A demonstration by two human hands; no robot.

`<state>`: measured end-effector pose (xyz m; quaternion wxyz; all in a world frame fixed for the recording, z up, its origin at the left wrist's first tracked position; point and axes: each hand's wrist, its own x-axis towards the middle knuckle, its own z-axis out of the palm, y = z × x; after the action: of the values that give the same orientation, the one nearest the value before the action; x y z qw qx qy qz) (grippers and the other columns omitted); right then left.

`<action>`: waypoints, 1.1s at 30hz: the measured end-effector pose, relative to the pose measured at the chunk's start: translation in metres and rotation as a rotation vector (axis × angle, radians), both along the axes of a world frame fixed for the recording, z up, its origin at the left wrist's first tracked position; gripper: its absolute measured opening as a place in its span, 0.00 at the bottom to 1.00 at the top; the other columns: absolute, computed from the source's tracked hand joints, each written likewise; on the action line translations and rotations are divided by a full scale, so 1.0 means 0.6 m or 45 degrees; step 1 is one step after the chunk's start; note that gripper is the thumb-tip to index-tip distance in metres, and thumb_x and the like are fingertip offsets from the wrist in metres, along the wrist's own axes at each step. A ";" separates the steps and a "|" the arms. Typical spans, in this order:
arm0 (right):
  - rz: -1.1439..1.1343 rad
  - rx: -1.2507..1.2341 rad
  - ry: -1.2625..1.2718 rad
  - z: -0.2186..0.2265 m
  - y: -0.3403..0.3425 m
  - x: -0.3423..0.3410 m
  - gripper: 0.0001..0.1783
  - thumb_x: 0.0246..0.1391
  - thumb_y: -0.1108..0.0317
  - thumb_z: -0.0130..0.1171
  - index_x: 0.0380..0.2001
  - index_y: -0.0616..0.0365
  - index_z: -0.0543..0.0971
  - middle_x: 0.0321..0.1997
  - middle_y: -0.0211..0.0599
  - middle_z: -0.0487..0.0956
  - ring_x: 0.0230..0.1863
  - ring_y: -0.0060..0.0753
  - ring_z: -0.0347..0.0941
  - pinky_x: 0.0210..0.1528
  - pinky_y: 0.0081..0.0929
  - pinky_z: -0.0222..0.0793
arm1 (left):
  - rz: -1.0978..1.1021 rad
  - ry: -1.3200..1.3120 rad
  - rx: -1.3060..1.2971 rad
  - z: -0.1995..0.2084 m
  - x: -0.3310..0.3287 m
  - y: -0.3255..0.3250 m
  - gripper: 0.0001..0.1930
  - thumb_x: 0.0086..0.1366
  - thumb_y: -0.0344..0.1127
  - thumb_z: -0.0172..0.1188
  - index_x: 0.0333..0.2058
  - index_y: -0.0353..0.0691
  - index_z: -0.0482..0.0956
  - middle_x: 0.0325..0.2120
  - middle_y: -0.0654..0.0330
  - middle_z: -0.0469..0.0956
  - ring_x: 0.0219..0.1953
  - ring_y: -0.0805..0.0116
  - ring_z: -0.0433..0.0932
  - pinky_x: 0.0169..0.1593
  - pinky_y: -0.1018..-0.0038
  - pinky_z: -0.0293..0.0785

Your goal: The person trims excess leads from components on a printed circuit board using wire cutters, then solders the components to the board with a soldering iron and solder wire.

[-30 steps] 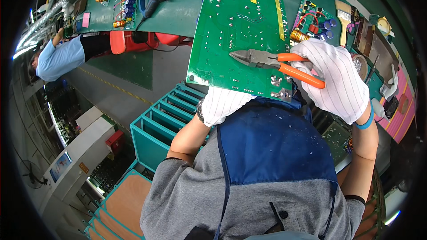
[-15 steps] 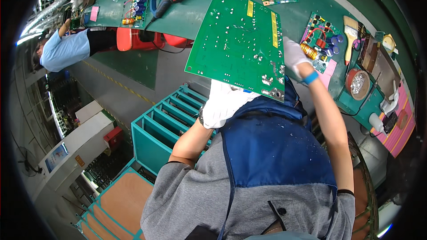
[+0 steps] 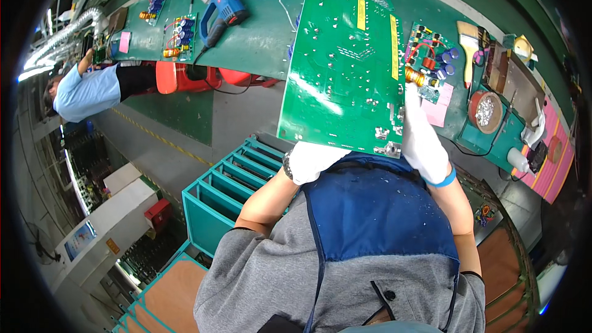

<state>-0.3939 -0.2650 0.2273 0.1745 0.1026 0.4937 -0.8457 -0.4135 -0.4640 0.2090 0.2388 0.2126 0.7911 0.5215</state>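
Beyond the blue apron (image 3: pixel 382 209), the left hand (image 3: pixel 316 163) grips the near edge of the green circuit board (image 3: pixel 345 68), long axis pointing away; the right hand (image 3: pixel 423 142) flanks its right edge, hold unclear.

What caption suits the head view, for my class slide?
Green board, gloved left hand at its near edge, gloved right hand at its right edge.

The gloved left hand (image 3: pixel 316 161) holds a green circuit board (image 3: pixel 345 80) by its near edge, solder side up. The gloved right hand (image 3: pixel 424 145) is at the board's right edge, seemingly touching, though its grip is unclear. Farther right lie a brush (image 3: pixel 468 43) and a round dish (image 3: pixel 473 111); left, beyond, a blue heat gun (image 3: pixel 227 5).
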 end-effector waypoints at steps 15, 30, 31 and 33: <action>-0.526 0.028 0.120 0.062 0.088 0.130 0.24 0.57 0.74 0.47 0.58 0.62 0.62 0.56 0.35 0.66 0.48 0.19 0.69 0.46 0.17 0.68 | -0.315 0.336 -0.057 0.077 -0.009 0.075 0.27 0.51 0.38 0.64 0.49 0.35 0.69 0.46 0.53 0.72 0.45 0.65 0.74 0.46 0.71 0.72; -0.278 1.195 0.430 0.126 0.129 0.224 0.22 0.57 0.71 0.47 0.55 0.63 0.65 0.55 0.43 0.68 0.54 0.35 0.65 0.56 0.27 0.56 | 0.243 -1.262 0.893 0.153 0.021 0.171 0.24 0.65 0.50 0.47 0.54 0.41 0.64 0.48 0.58 0.70 0.49 0.67 0.70 0.52 0.68 0.68; -0.156 1.578 0.742 0.127 0.136 0.228 0.22 0.57 0.72 0.46 0.56 0.62 0.64 0.57 0.45 0.66 0.56 0.41 0.63 0.58 0.29 0.54 | 0.216 -1.280 0.905 0.156 0.025 0.172 0.24 0.64 0.50 0.47 0.53 0.41 0.65 0.48 0.58 0.70 0.48 0.67 0.71 0.51 0.68 0.68; -0.034 1.268 0.121 0.125 0.148 0.239 0.22 0.58 0.72 0.42 0.57 0.59 0.62 0.60 0.48 0.62 0.59 0.47 0.60 0.60 0.32 0.51 | 0.247 -1.285 0.876 0.165 0.031 0.176 0.24 0.64 0.51 0.47 0.53 0.41 0.66 0.47 0.58 0.71 0.47 0.67 0.71 0.51 0.68 0.69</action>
<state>-0.2502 -0.1760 0.3023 0.0708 0.1413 0.8435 -0.5134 -0.3950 -0.3586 0.3077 0.4527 -0.0685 0.3828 0.8024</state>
